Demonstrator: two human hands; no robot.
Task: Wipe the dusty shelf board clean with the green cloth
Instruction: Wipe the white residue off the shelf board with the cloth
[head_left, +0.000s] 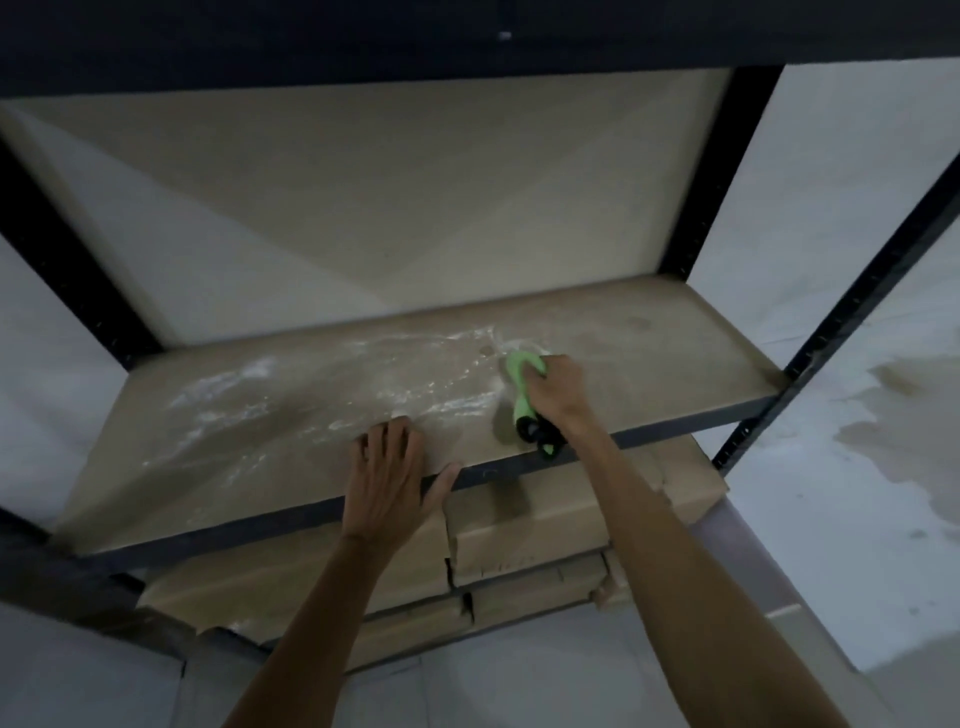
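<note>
Fingers (545, 370) of the right hand (555, 391) curl round the green cloth (518, 367), pressing it onto the brown shelf board (660, 371) right of its middle. The left hand (387, 470) lies flat and spread on the board's front edge, thumb over the dark rim. Streaks of white dust (311, 387) cross the board left of the cloth. Stacked cardboard boxes (524, 527) sit underneath. Beyond the black uprights (852, 312) stand pale, stained walls (831, 208).

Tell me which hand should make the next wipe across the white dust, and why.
Right. The right hand grips the green cloth on the shelf board, at the edge of the white dust. The left hand lies flat at the board's front edge, holding nothing.
</note>
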